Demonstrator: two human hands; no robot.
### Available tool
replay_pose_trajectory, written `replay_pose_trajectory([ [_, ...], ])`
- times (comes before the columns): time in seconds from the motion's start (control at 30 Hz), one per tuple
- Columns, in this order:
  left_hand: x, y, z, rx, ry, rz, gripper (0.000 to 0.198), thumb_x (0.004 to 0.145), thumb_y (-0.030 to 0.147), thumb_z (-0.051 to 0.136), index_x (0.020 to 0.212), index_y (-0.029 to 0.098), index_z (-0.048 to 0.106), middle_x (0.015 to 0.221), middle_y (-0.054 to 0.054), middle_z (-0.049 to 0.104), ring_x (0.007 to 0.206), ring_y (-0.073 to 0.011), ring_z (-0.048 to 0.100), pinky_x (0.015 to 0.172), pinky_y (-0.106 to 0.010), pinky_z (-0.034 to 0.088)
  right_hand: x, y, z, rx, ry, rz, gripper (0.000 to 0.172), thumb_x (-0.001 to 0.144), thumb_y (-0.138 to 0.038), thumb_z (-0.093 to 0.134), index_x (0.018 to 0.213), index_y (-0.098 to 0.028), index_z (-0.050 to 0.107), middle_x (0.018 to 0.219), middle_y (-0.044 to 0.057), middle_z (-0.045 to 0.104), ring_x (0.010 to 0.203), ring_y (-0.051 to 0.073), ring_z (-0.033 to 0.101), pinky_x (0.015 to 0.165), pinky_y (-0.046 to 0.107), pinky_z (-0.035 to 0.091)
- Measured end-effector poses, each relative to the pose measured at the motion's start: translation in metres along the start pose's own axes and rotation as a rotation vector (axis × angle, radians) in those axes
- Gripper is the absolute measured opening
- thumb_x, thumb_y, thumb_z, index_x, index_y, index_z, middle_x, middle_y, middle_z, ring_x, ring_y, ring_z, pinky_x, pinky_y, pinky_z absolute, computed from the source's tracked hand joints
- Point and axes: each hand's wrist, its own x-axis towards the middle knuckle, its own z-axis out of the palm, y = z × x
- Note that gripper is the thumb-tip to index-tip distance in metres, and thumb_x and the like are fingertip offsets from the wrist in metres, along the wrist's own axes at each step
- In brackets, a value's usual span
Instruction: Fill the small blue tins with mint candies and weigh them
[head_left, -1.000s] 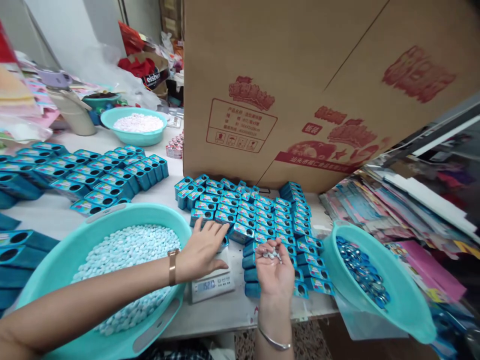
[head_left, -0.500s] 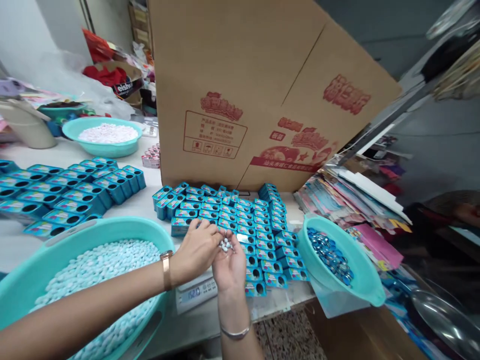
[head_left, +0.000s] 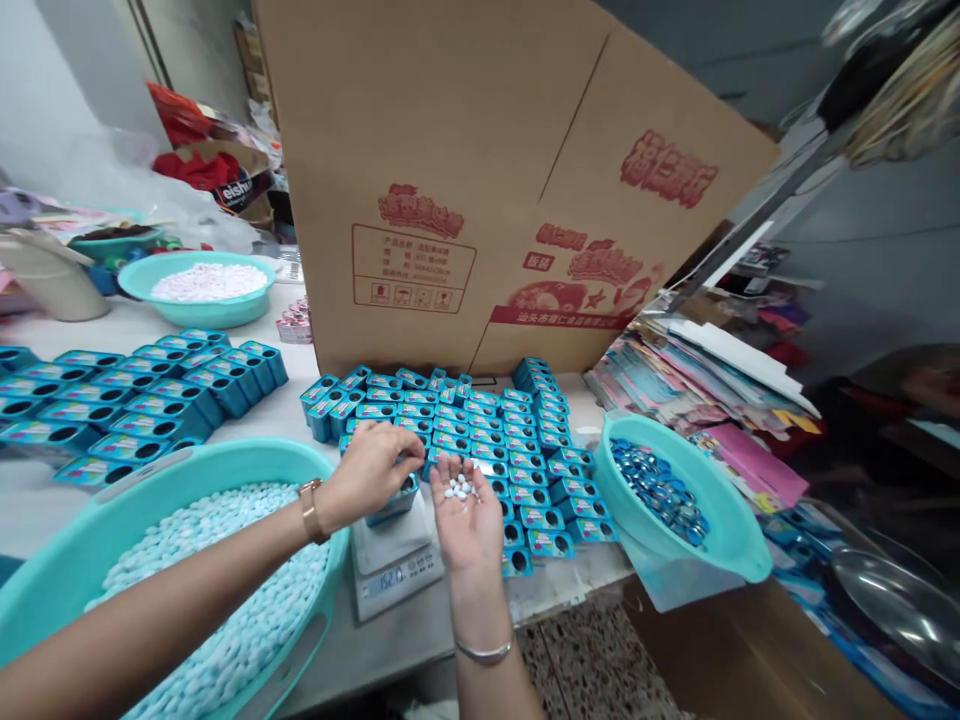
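My left hand [head_left: 375,468], with a bracelet at the wrist, is held above a blue tin [head_left: 394,503] on the digital scale [head_left: 390,560]. Its fingers are pinched together, and what they hold, if anything, is hidden. The scale's display seems to read 152.0. Just right of it my right hand [head_left: 469,530] lies palm up, slightly cupped, carrying several small pale candies [head_left: 459,488] near the fingers. A large turquoise basin [head_left: 300,455] full of pale blue candies [head_left: 217,560] stands beneath my left forearm.
Rows of blue tins [head_left: 525,460] with round dark openings stand behind my hands, and more tins [head_left: 150,400] at the left. A big cardboard box [head_left: 450,120] rises at the back. To the right, a turquoise basin [head_left: 731,560] holds shiny blue pieces near the table edge.
My hands have moved apart. The left drew back left over the tin on the scale, its fingers now pinched; the right palm turned more open, showing the candies.
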Motion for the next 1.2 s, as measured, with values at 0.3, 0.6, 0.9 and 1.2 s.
replay_pose_trajectory([
  [0.3, 0.007, -0.02, -0.022, 0.013, 0.086, 0.0, 0.02, 0.089, 0.029, 0.051, 0.081, 0.021, 0.067, 0.082, -0.001, 0.07, 0.079, -0.0157, 0.059, 0.076, -0.031, 0.04, 0.003, -0.027, -0.008, 0.016, 0.062, -0.096, 0.02, 0.088, -0.02, 0.044, 0.076, -0.019, 0.06, 0.082, 0.002, 0.071, 0.095, 0.015, 0.068, 0.094, 0.038, 0.051],
  [0.6, -0.01, 0.004, -0.031, 0.045, 0.071, 0.069, 0.018, 0.086, 0.035, 0.058, 0.099, 0.025, 0.064, 0.094, 0.0, 0.066, 0.091, -0.0191, 0.056, 0.083, -0.036, 0.036, 0.005, -0.004, -0.001, -0.106, -0.026, -0.037, 0.02, 0.089, -0.022, 0.044, 0.078, -0.02, 0.06, 0.086, 0.003, 0.071, 0.096, 0.014, 0.067, 0.095, 0.039, 0.051],
  [0.9, -0.016, 0.022, -0.009, 0.132, 0.0, 0.142, 0.015, 0.091, 0.029, 0.05, 0.09, 0.021, 0.062, 0.088, -0.002, 0.061, 0.087, -0.0186, 0.051, 0.079, -0.036, 0.028, 0.004, 0.008, 0.002, -0.092, -0.061, -0.005, 0.022, 0.09, -0.023, 0.041, 0.08, -0.019, 0.06, 0.081, 0.002, 0.07, 0.088, 0.013, 0.067, 0.088, 0.033, 0.053],
  [1.2, -0.016, 0.028, 0.002, 0.18, -0.056, 0.136, 0.013, 0.088, 0.03, 0.054, 0.089, 0.02, 0.062, 0.098, -0.004, 0.064, 0.094, -0.0221, 0.052, 0.081, -0.038, 0.029, 0.003, 0.021, 0.013, -0.128, -0.018, -0.027, 0.024, 0.09, -0.02, 0.042, 0.073, -0.017, 0.059, 0.075, 0.001, 0.068, 0.08, 0.01, 0.066, 0.091, 0.025, 0.049],
])
